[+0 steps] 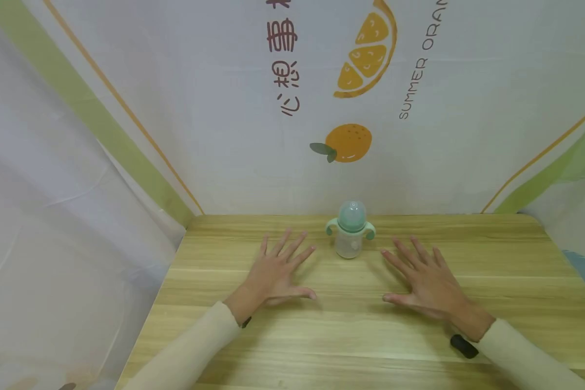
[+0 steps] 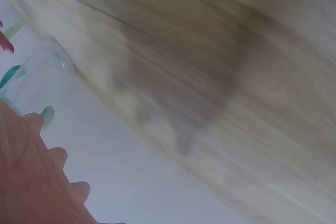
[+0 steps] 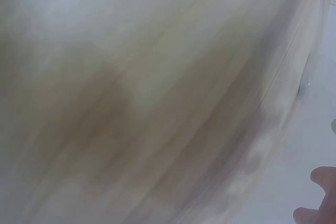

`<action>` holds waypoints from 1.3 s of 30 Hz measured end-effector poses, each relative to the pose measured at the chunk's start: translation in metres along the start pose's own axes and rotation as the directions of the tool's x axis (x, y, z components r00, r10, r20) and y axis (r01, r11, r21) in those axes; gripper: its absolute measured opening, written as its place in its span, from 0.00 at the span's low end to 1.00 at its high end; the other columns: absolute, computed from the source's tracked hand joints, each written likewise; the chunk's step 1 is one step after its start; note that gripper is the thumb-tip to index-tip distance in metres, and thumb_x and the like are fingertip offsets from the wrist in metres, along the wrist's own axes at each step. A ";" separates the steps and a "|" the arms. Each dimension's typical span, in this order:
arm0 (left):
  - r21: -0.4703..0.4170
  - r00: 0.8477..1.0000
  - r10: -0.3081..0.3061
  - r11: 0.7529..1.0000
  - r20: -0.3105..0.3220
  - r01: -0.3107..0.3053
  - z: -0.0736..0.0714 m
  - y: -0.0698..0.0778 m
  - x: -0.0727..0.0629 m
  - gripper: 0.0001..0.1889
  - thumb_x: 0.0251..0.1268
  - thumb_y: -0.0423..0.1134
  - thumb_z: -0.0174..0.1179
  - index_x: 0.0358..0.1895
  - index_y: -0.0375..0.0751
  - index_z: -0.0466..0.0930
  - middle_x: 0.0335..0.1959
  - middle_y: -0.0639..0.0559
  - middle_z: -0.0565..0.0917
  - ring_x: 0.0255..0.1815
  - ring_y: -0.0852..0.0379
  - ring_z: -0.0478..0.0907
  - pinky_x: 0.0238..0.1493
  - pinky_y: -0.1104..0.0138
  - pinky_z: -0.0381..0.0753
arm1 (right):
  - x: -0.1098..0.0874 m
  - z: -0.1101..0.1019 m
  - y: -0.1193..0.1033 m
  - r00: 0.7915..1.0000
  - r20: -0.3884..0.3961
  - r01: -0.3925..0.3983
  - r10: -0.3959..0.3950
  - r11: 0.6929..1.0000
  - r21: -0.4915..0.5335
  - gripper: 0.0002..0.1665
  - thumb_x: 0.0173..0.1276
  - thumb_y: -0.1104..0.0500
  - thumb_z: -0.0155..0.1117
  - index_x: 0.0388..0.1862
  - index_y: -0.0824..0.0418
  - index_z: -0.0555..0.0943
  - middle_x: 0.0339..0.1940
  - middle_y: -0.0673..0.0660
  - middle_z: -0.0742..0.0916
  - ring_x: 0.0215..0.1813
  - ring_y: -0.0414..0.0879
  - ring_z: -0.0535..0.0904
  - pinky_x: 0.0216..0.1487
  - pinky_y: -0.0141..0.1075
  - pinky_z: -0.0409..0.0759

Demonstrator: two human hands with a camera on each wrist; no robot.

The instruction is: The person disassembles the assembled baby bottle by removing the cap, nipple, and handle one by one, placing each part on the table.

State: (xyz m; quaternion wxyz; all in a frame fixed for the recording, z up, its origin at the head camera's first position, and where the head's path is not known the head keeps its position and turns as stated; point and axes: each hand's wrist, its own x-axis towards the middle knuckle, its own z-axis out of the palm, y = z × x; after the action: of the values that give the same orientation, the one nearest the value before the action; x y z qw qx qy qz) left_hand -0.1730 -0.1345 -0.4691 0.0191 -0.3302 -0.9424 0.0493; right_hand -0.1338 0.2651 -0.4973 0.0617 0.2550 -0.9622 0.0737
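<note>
A baby bottle (image 1: 349,244) with a clear body, a mint-green cap and two side handles stands upright near the back of the wooden table. To its left, my left hand (image 1: 275,273) is spread with straight fingers, palm down and apart from the bottle. My right hand (image 1: 426,281) is spread likewise on the other side, holding nothing. Shadows fall on the wood beneath both hands. In the left wrist view, part of the bottle (image 2: 52,72) shows beyond the left hand (image 2: 31,177). Only a few fingertips of the right hand (image 3: 323,195) appear in the right wrist view.
The light wooden table (image 1: 341,346) meets a white cloth backdrop (image 1: 224,135) printed with oranges and lettering. More cloth (image 1: 68,244) hangs at the left side. A black wrist strap piece (image 1: 464,346) shows by the right sleeve.
</note>
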 end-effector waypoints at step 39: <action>-0.120 0.993 -0.096 0.989 -0.074 0.087 0.001 -0.034 -0.014 0.74 0.47 0.96 0.09 0.89 0.52 0.62 0.92 0.45 0.49 0.91 0.34 0.39 0.80 0.24 0.41 | -0.009 -0.012 0.027 0.995 -0.049 -0.086 0.091 0.993 0.084 0.58 0.76 0.28 0.67 0.93 0.47 0.56 0.91 0.66 0.60 0.88 0.74 0.48 0.72 0.86 0.53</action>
State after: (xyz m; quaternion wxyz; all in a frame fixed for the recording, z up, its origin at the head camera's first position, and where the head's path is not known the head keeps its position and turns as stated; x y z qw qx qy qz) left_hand -0.1831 -0.1697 -0.4660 0.0396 -0.2888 -0.9564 -0.0201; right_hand -0.1390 0.2946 -0.4901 0.0732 0.2123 -0.9667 0.1226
